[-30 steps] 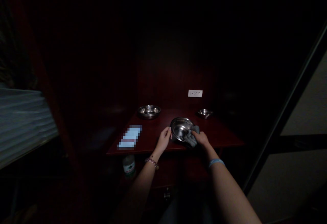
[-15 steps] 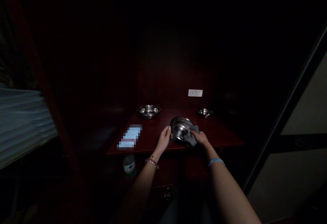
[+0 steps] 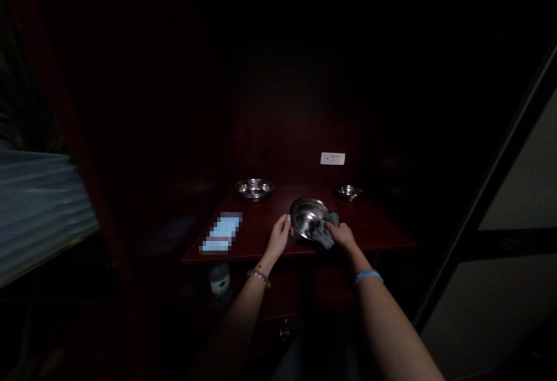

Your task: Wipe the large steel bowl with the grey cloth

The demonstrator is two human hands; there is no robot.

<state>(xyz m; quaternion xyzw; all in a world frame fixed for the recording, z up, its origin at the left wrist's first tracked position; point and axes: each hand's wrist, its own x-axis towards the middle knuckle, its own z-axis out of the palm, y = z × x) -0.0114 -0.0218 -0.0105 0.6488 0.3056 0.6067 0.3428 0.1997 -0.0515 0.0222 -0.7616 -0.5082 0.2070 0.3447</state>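
Note:
A shiny steel bowl (image 3: 306, 217) is tilted toward me near the front of a dark red wooden table (image 3: 383, 227). My left hand (image 3: 279, 236) grips the bowl's left rim, fingers curled on it. My right hand (image 3: 343, 234) is closed on a grey cloth (image 3: 325, 230) that lies over the bowl's right rim and reaches inside it.
A second steel bowl (image 3: 254, 188) sits at the back left and a small steel dish (image 3: 348, 192) at the back right. A blurred light card (image 3: 221, 232) lies at the left. A white socket plate (image 3: 333, 158) is on the back wall. A plastic bottle (image 3: 220, 281) stands below the table edge.
The bowl and both hands have shifted very slightly up and away; the cloth stays pressed at the bowl's right rim.

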